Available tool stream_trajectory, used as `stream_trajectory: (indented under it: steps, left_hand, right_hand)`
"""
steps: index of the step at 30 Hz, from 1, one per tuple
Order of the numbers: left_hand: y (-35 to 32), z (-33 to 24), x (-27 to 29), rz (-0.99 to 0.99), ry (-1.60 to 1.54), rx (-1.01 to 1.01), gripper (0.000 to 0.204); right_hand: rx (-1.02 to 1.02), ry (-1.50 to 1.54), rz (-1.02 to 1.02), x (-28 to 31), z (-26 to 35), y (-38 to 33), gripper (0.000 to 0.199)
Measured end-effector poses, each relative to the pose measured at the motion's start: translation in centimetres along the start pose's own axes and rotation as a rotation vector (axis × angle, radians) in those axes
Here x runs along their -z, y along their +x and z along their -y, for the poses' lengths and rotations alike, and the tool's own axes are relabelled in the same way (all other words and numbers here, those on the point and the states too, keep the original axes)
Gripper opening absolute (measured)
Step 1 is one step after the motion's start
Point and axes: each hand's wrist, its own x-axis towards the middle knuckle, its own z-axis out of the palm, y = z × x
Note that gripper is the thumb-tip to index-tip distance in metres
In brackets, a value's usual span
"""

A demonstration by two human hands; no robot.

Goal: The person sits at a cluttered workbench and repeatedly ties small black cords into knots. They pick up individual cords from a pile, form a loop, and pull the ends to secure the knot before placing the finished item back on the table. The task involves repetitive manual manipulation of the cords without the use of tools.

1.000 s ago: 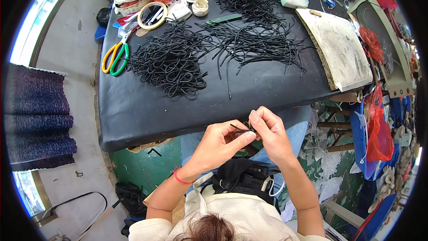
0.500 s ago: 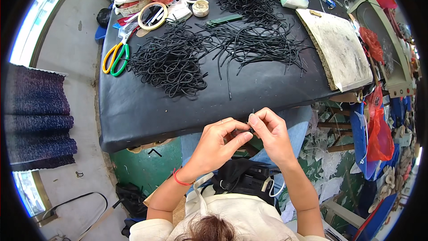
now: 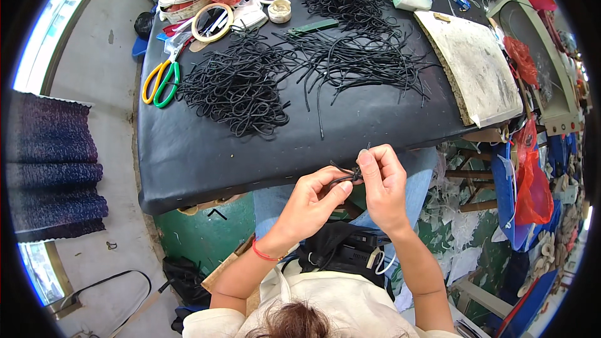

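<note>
While the left hand [image 3: 311,200] and right hand [image 3: 383,183] meet below the table [image 3: 206,156] edge, their fingers pinch a short black cord [image 3: 345,177] between them. Light and limp, it is probably best gripped near its ends. Farther off lie cord piles [image 3: 241,91] and scissors [image 3: 161,81].

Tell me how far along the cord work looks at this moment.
Looks partway. A heap of looped black cords lies near the green-and-yellow scissors, seemingly finished. In hand: the left hand and right hand pinch one short black cord between them, below the table edge. Left: a spread of loose straight cords, plus another tangle farther back.
</note>
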Motion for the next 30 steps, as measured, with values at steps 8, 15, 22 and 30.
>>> stream_trajectory:
  steps: [8,15,22,30]
  left_hand:
    - [-0.2,1.2,-0.1,0.004,0.269,-0.109,0.019]
    - [0.5,0.2,-0.2,-0.065,0.123,-0.056,0.021]
    - [0.4,-0.6,0.4,-0.085,0.081,-0.068,0.019]
    - [0.4,0.2,-0.6,-0.204,0.097,-0.139,0.018]
  right_hand:
    - [-0.08,-0.077,-0.106,0.1,-0.6,1.0,0.022]
    - [-0.039,-0.014,-0.071,0.0,0.3,1.0,0.018]
    - [-0.28,0.265,0.279,2.2,1.2,0.2,0.012]
    - [-0.2,0.187,0.266,1.6,1.9,-0.5,0.014]
